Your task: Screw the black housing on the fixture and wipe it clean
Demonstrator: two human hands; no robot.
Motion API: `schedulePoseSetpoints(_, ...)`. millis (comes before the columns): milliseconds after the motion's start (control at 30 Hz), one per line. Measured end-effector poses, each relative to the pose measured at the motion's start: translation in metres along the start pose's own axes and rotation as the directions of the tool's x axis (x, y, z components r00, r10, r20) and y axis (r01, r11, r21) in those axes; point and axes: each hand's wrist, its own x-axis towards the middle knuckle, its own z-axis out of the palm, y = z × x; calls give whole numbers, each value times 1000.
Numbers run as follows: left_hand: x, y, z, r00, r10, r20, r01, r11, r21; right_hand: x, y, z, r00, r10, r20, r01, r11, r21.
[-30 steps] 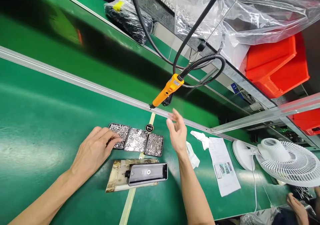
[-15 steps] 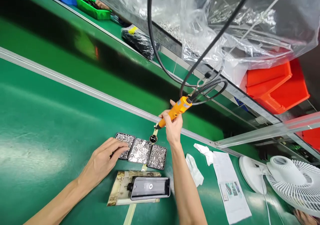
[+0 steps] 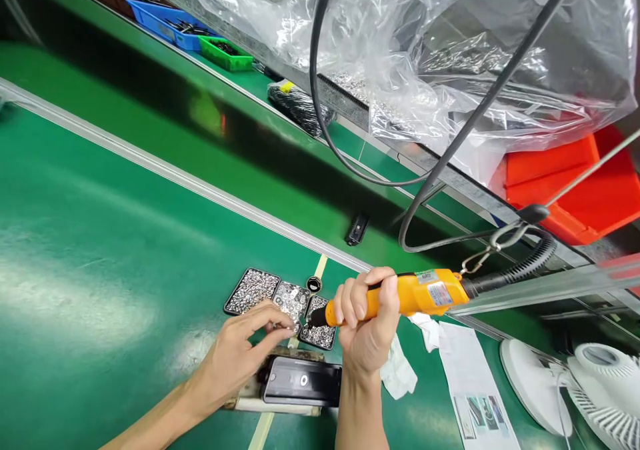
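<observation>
**Driver gripped over the screw trays, left hand pinching at the middle tray**

The right hand (image 3: 367,333) is closed in a fist round the orange driver (image 3: 400,297), which lies nearly level, its long axis running left to right with the bit end pointing left and slightly down. The bit tip sits just above the right-hand tray (image 3: 319,323). The left hand (image 3: 240,357) is nearer the trays: its thumb and forefinger are pinched together at the near edge of the middle tray (image 3: 291,298); whether a screw is between them cannot be told. The pinch lies just left of the bit tip, so the two almost meet along the driver's axis. The left tray (image 3: 251,291) lies clear of both hands.

Directly below the hands, toward the near edge of the bench (image 3: 100,237), a dark casing (image 3: 303,382) rests on a pale block (image 3: 280,403), its long axis also left to right. A white cloth (image 3: 397,373) and a printed sheet (image 3: 467,387) lie to the right, a fan (image 3: 575,390) at the right edge. The driver's cable (image 3: 530,263) loops up to the overhead rail.

One second ago the right hand was open and the driver hung free above the bench; half a second ago the hand had taken it, tip down. It is now drawn down and turned level, and the left hand has shifted from the left tray to the middle one
</observation>
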Motion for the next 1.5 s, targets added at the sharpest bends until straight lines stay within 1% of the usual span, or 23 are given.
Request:
schedulePoseSetpoints(133, -5, -1, 6, 997, -60, -41, 59, 998, -16, -7, 4, 2, 999, 26, 42, -26, 1000, -15)
schedulePoseSetpoints(267, -7, 0, 8, 995, -87, -56, 85, 996, -32, -9, 7, 3, 998, 26, 64, -24, 999, -37)
schedulePoseSetpoints(500, -7, 0, 10, 996, -67, -63, 64, 997, -49, -12, 13, 4, 993, 16, 115, -7, 997, -73)
schedulePoseSetpoints(700, -7, 0, 11, 996, -48, -75, 45, 998, -44, -16, 20, 4, 994, 45, 104, -31, 991, -130)
schedulePoseSetpoints(1033, -5, -6, 11, 1000, 24, 7, -23, 994, -108, -12, 18, 3, 995, 54, 85, -43, 990, -133)
schedulePoseSetpoints(1167, -2, -5, 7, 998, 44, 42, -40, 994, -97, -12, 16, 4, 995, 66, 75, -54, 987, -148)
schedulePoseSetpoints(1267, -3, -3, 0, 999, 35, 28, -33, 998, -61, -6, 17, 0, 996, 66, 60, -55, 983, -176)
schedulePoseSetpoints(1367, -12, -5, -6, 997, 80, 17, -80, 996, 25, 9, 22, -10, 999, 24, 30, -16, 973, -232)
schedulePoseSetpoints(1433, -19, -9, -8, 989, 138, 57, -142, 986, 86, 22, 30, -18, 1000, -28, 0, 26, 958, -285)
schedulePoseSetpoints(1500, -25, -12, -8, 974, 193, 118, -206, 972, 110, 35, 40, -25, 997, -69, -29, 56, 944, -325)
